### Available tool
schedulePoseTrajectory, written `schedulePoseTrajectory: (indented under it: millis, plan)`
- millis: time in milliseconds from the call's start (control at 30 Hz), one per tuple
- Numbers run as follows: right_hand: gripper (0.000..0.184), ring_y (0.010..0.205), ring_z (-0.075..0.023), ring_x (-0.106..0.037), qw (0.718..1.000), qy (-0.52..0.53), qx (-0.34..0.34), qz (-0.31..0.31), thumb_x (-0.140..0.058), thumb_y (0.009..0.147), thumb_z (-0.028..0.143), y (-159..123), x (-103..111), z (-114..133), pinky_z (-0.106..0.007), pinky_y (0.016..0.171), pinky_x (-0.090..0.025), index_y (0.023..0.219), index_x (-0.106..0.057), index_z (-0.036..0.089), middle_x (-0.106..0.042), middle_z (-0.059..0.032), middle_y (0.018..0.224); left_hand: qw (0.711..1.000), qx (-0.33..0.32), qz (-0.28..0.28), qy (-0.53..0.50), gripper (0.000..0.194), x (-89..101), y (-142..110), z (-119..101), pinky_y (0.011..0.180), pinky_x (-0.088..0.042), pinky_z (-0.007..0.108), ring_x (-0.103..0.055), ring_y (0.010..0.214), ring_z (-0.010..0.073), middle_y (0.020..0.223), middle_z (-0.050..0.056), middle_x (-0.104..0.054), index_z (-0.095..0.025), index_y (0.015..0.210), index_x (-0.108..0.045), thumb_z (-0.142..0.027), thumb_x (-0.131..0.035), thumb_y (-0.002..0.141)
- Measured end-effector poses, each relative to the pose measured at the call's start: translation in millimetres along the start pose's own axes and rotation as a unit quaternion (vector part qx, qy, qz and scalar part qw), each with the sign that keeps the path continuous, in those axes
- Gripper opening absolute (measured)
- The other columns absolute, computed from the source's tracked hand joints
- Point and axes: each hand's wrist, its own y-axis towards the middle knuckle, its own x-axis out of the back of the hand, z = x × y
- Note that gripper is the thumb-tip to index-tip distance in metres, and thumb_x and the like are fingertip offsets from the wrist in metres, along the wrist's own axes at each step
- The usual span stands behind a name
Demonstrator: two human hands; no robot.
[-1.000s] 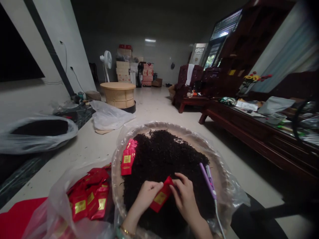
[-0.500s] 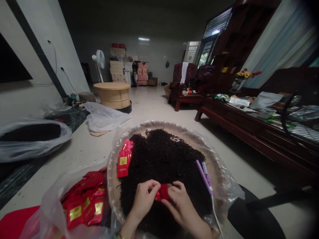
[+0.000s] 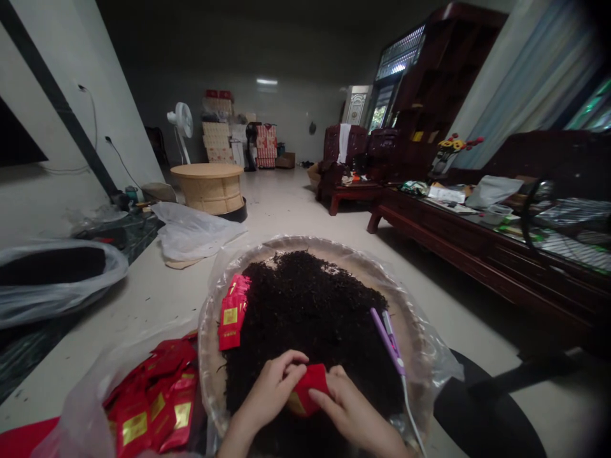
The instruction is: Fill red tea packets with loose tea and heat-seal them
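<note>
A small, flat red packet with a gold panel (image 3: 312,380) is held at the lower centre of the frame, over a broad heap of dark, dry, leaf-like shreds (image 3: 305,305). It is gripped from the right by the right hand (image 3: 348,407): the thumb is laid across the packet's near face and the other fingers are tucked behind, so that it is pinched between them, perhaps to steady it. The packet's upper left edge is met by the left hand (image 3: 272,388), whose thumb and forefinger are brought close together; whether the packet is pinched there cannot be told.

The heap is held in a wide, round, tan tray lined with clear plastic (image 3: 414,331), by whose raised rim the loose shreds are probably contained. A row of overlapping bright red packets with gold panels (image 3: 231,326) is laid along the tray's left side, apparently set clear of the hands. A slim purple two-armed tool (image 3: 387,342) is rested at the tray's right, its white cord (image 3: 413,420) led out toward the lower edge of the frame, away from the packet. At the lower left, more red packets (image 3: 160,407) are gathered in an open translucent plastic bag (image 3: 81,404), seemingly placed within the left hand's reach.
</note>
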Motion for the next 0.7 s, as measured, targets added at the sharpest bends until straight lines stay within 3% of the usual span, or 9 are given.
schedulePoseTrajectory:
  millis: [67, 133, 233, 300, 400, 500, 700]
  plan:
    - [0.021, 0.087, -0.0182, -0.061, 0.999, 0.003, 0.034, 0.004, -0.047, 0.093, 0.025, -2, 5, 2, -0.032, 0.086, -0.045, 0.092, -0.068, 0.029, -0.072, 0.0024, 0.086, 0.999, 0.012, 0.035, 0.019, 0.034, 3.4, -2, 1, 0.077, -0.047, 0.025, -0.065, 0.084, 0.0186, 0.088, 0.002, -0.075, -0.022, 0.110, -0.068, -0.037, -0.048, 0.086]
    - [0.024, 0.091, -0.0180, -0.062, 0.999, 0.002, 0.053, -0.004, -0.047, 0.093, 0.023, -3, 7, 3, -0.033, 0.089, -0.046, 0.100, -0.068, 0.031, -0.072, 0.0010, 0.091, 0.997, 0.012, 0.060, 0.046, 0.037, 5.3, -5, 0, 0.085, -0.046, 0.027, -0.065, 0.094, 0.0197, 0.104, 0.003, -0.074, -0.026, 0.115, -0.066, -0.039, -0.044, 0.089]
    - [0.025, 0.087, -0.0179, -0.063, 0.999, 0.008, 0.037, -0.011, -0.046, 0.093, 0.024, -4, 7, 1, -0.031, 0.081, -0.051, 0.096, -0.070, 0.030, -0.072, -0.0001, 0.088, 0.993, 0.023, 0.104, 0.043, 0.042, 6.2, -10, 0, 0.083, -0.048, 0.029, -0.067, 0.087, 0.0192, 0.108, 0.004, -0.073, -0.027, 0.125, -0.060, -0.042, -0.039, 0.092]
    - [0.023, 0.087, -0.0178, -0.064, 0.999, 0.024, 0.030, 0.013, -0.048, 0.093, 0.025, -3, 6, 2, -0.035, 0.087, -0.051, 0.092, -0.070, 0.028, -0.072, 0.0011, 0.085, 0.990, 0.037, 0.134, 0.014, 0.046, 7.1, -12, 1, 0.082, -0.049, 0.029, -0.067, 0.086, 0.0189, 0.108, 0.004, -0.073, -0.025, 0.132, -0.054, -0.043, -0.041, 0.091]
    - [0.023, 0.092, -0.0178, -0.065, 0.996, 0.057, 0.026, 0.070, -0.046, 0.094, 0.027, -1, 6, 6, -0.050, 0.109, -0.031, 0.094, -0.069, 0.028, -0.072, 0.0029, 0.088, 0.984, 0.048, 0.169, -0.027, 0.055, 9.6, -12, 8, 0.100, -0.041, 0.034, -0.058, 0.114, 0.0219, 0.131, 0.006, -0.060, -0.024, 0.137, -0.047, -0.046, -0.050, 0.086]
    - [0.026, 0.089, -0.0168, -0.065, 0.992, 0.077, 0.019, 0.098, -0.042, 0.096, 0.029, 3, 7, 9, -0.057, 0.114, -0.012, 0.093, -0.067, 0.027, -0.070, 0.0034, 0.088, 0.972, 0.067, 0.205, -0.093, 0.065, 9.1, -10, 19, 0.111, -0.028, 0.037, -0.043, 0.131, 0.0240, 0.146, 0.006, -0.045, -0.025, 0.139, -0.043, -0.052, -0.058, 0.082]
    - [0.031, 0.063, -0.0108, -0.057, 0.990, 0.094, 0.003, 0.102, -0.043, 0.093, 0.032, 13, 2, -2, -0.051, 0.116, -0.008, 0.069, -0.058, 0.020, -0.056, 0.0083, 0.061, 0.939, 0.091, 0.183, -0.275, 0.070, -6.1, -3, 39, 0.101, -0.039, 0.040, -0.053, 0.120, 0.0274, 0.135, 0.010, -0.056, -0.022, 0.134, -0.050, -0.052, -0.070, 0.073]
